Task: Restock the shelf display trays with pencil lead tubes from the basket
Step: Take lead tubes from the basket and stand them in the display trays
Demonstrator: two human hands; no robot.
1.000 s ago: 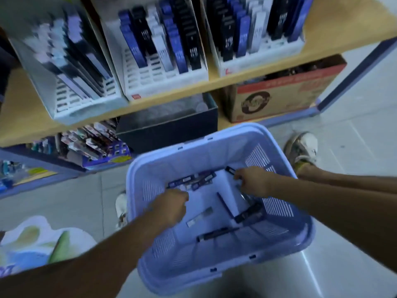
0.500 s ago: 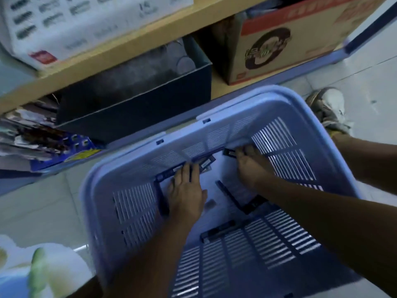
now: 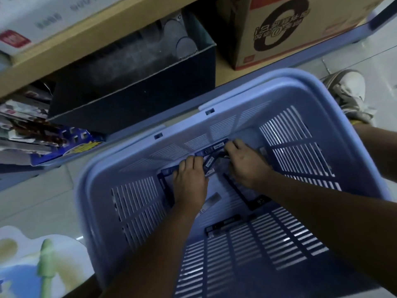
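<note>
A pale blue slatted basket [image 3: 236,91] stands on the floor below the shelf. Both my hands reach to the far end of its bottom. Fingers of my left hand [image 3: 190,181] lie fairly straight on dark blue pencil lead tubes [image 3: 214,147] against the far wall. My right hand [image 3: 247,166] curls its fingers round the right end of those tubes. Another tube [image 3: 209,163] lies between the hands. Loose tubes rest behind them: a long black one [image 3: 238,190], a grey one [image 3: 211,201] and a black one [image 3: 223,225]. Only a corner of a white display tray [image 3: 32,22] shows at top left.
Under the wooden shelf board [image 3: 107,39] sit a dark open box [image 3: 133,104] and a cardboard carton [image 3: 279,29]. Packaged goods [image 3: 32,130] lie at the left. A shoe [image 3: 348,89] is beside the basket's right corner, and a printed shape [image 3: 32,265] lies on the floor at bottom left.
The view has dropped closer to the basket and the trays have left the frame. Both hands moved to the far wall of the basket, and my left hand spread from a fist onto the tubes.
</note>
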